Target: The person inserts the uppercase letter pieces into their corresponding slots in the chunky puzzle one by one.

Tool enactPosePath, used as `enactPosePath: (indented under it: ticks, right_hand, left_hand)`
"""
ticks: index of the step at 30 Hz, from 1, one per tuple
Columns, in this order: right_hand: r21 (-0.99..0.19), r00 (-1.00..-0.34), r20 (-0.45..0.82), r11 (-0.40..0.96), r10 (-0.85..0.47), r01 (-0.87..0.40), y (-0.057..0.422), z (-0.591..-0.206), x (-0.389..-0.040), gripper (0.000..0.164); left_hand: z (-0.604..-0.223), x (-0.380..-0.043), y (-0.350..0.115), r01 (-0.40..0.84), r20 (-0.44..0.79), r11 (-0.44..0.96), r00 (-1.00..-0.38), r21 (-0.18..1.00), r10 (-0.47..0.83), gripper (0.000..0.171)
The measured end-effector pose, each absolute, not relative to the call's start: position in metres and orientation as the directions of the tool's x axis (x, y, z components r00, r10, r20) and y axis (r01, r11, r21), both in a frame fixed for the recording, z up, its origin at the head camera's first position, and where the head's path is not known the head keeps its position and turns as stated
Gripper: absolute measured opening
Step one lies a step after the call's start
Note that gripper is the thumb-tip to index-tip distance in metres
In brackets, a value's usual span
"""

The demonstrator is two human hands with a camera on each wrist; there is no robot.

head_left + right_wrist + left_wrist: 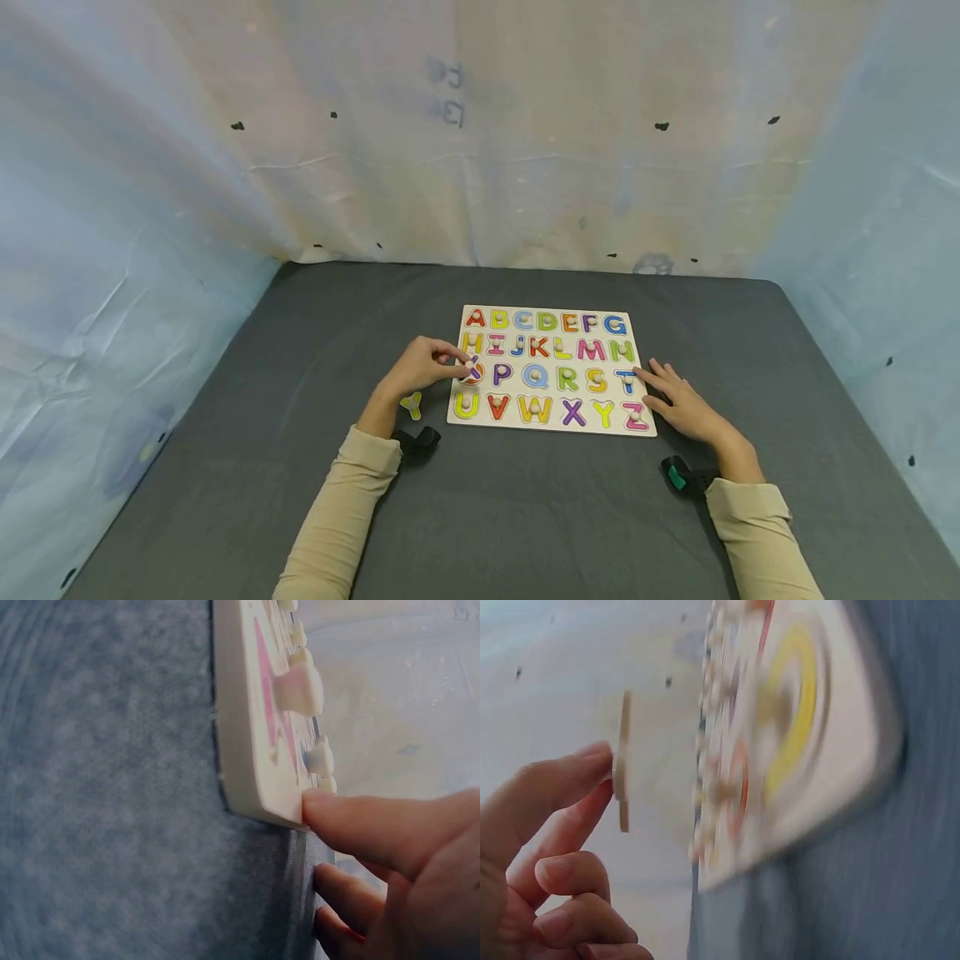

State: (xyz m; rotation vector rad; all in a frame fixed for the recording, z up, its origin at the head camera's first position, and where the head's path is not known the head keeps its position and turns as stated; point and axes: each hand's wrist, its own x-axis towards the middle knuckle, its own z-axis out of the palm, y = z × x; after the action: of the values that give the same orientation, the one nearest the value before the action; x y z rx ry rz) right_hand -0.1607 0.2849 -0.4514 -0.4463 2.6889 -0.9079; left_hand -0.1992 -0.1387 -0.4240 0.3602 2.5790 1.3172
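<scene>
My left hand (429,365) pinches a purple letter piece (476,367), probably the X, between thumb and fingertips above the left edge of the alphabet puzzle board (551,427). In the left wrist view the piece (625,761) appears edge-on, apart from the board, and its letter face cannot be seen. My right hand (686,406) lies at the board's right edge with fingers extended, its thumb touching the corner near the pink Z (266,686). A yellow Y piece (411,406) lies on the table left of the board. The X recess (573,412) and Y recess (602,414) show no knobs.
The board rests on a dark grey table (555,517), and most of its letters have wooden knobs. Pale sheeting (525,167) hangs behind and on both sides. Each wrist wears a black camera mount, one at left (418,442) and one at right (686,477).
</scene>
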Motion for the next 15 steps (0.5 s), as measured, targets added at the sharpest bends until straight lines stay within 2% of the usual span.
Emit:
enactPosePath:
  ticks: [15]
  right_hand:
    - [-0.622,-0.917,-0.167,0.761,-0.362,-0.187,0.284,-0.452,-0.161,0.058]
  left_hand:
    - [-0.434,-0.183,-0.066,0.209,-0.046,0.459,-0.874,0.864,0.484,0.017]
